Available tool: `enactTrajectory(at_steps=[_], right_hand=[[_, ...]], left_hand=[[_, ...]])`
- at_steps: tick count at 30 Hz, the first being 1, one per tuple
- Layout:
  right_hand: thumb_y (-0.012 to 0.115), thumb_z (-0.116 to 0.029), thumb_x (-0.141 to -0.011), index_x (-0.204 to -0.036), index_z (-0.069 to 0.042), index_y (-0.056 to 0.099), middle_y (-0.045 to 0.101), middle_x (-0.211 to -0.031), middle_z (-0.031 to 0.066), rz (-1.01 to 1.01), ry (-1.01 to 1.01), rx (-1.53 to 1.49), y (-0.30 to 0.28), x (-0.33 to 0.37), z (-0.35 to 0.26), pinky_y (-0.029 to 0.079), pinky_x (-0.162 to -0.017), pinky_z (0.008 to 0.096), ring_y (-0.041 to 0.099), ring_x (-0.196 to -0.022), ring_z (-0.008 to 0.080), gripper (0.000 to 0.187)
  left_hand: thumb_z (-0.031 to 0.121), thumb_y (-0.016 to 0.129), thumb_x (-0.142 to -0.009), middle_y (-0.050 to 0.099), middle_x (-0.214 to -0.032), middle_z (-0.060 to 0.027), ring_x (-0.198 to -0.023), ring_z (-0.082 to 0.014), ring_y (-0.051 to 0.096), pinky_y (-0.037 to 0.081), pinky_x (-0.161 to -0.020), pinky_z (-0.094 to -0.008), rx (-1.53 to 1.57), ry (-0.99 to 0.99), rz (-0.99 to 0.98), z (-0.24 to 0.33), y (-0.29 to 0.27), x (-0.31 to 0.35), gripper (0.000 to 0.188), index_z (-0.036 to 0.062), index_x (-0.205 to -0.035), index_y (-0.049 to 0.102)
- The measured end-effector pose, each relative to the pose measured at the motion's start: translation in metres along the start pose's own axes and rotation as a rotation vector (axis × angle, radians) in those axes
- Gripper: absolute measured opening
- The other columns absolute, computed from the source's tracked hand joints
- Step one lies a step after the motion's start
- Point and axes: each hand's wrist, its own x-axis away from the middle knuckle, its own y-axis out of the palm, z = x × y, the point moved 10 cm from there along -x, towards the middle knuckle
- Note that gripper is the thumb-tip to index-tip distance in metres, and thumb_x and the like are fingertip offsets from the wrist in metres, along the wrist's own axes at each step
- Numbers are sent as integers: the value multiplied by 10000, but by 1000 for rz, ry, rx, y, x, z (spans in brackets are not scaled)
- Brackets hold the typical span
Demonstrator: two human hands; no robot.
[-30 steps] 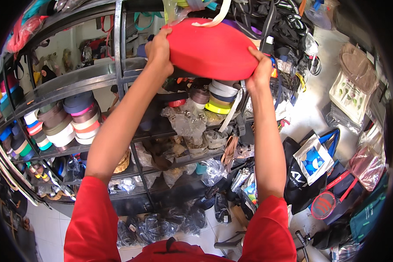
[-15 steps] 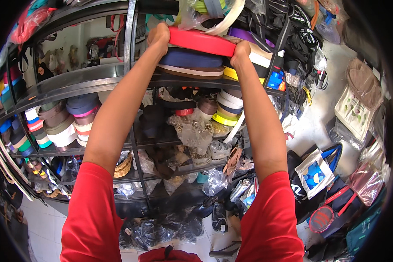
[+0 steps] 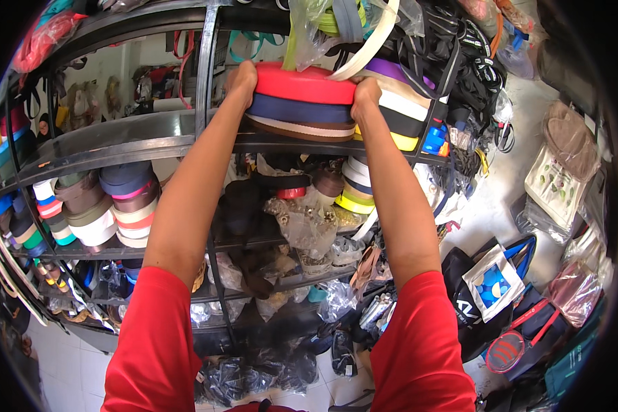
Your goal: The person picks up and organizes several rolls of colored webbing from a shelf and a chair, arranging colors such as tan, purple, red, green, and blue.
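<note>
A red roll of webbing (image 3: 302, 84) lies flat on top of a navy roll (image 3: 299, 108), with brown and beige rolls (image 3: 302, 129) under that. My left hand (image 3: 242, 82) is closed on the left side of the red roll, and my right hand (image 3: 367, 93) grips its right side, fingers partly hidden behind it. Both arms reach up to this shelf. Close to my right hand stands another stack, with white (image 3: 404, 104), black and yellow (image 3: 404, 141) rolls and a purple one higher up. A cream strap (image 3: 371, 48) hangs down over the red roll's top.
Black metal shelf posts (image 3: 204, 75) and boards (image 3: 117, 156) frame the stacks. Lower shelves hold more rolls (image 3: 93, 213) and plastic bags of small parts (image 3: 302, 223). Black straps (image 3: 439, 55) hang at upper right. Bags (image 3: 491, 281) crowd the right side, and black wrapped bundles (image 3: 254, 367) lie on the floor.
The red roll has come down and slightly left; it was tilted and raised, and now rests level on the navy roll. Both hands moved with it, still gripping its sides.
</note>
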Motion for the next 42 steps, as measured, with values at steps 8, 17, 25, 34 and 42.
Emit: enactTrajectory(at_steps=[8,17,25,34,42], right_hand=[[563,-234,-820,-1130,70,655,619,-1229,278,-51,-41,181,-2,20,0,438,-956,425,585,-1151,408,444],[502,-279,-847,-1193,88,609,587,-1261,306,10,-146,220,14,15,-15,421,-994,454,561,-1178,444,516],[519,-421,-835,-1228,77,603,576,-1313,264,-239,-35,222,8,-35,39,405,-990,403,544,-1218,376,640],[436,-419,-864,-1122,67,640,634,-1217,237,-208,-11,112,-2,-11,26,431,-932,430,605,-1096,345,587],[462,-430,-864,-1128,10,661,621,-1242,249,-162,-125,420,-15,-4,6,402,-981,416,571,-1159,377,551]], left_hand=[[327,526,-858,604,-1254,-231,-1141,-316,582,427,-978,-382,-16,86,25,0,-11,22,529,-72,-1194,619],[339,448,-891,587,-1273,-230,-1138,-315,579,437,-964,-396,-138,76,-121,-18,2,-19,550,-65,-1244,571],[390,428,-914,610,-1238,-197,-1088,-280,592,456,-940,-365,84,-1,-213,-34,21,-22,526,22,-1260,577],[470,432,-871,541,-1333,-236,-1238,-345,507,374,-1027,-404,-77,90,-176,-16,18,18,667,-35,-1290,548],[548,382,-878,508,-1372,-287,-1320,-375,460,324,-1092,-434,-197,176,-105,-7,10,25,749,-50,-1294,556]])
